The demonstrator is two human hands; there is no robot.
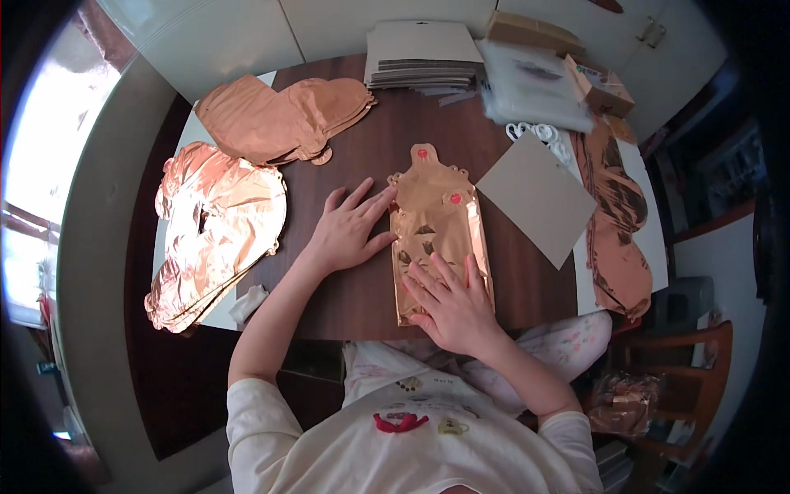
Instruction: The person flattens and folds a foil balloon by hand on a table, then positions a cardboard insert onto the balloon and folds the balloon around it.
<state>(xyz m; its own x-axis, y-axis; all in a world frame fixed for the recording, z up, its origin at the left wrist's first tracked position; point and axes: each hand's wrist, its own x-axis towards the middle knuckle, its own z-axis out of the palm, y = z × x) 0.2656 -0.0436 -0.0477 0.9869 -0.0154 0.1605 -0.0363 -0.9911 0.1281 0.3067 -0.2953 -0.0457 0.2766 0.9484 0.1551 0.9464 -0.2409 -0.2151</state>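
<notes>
A rose-gold foil balloon (428, 218), flat and folded into a long narrow shape, lies upright in front of me on the dark wooden table (346, 305). Small red marks show on its top tab and upper right. My left hand (350, 230) rests with spread fingers at the balloon's left edge, fingertips touching its upper side. Across the lower part of the balloon my right hand (455, 311) lies flat, fingers apart, covering some of the foil. Neither hand grips anything. A grey cardboard sheet (539, 198) sits at an angle to the right of the balloon.
More flat foil balloons lie in piles at the upper left (276, 119), left (222, 235) and right (621, 247). At the back are a cardboard stack (424, 49), clear plastic bags (531, 78), a small open box (605, 86) and white cord (539, 136). A wooden chair (720, 370) stands right.
</notes>
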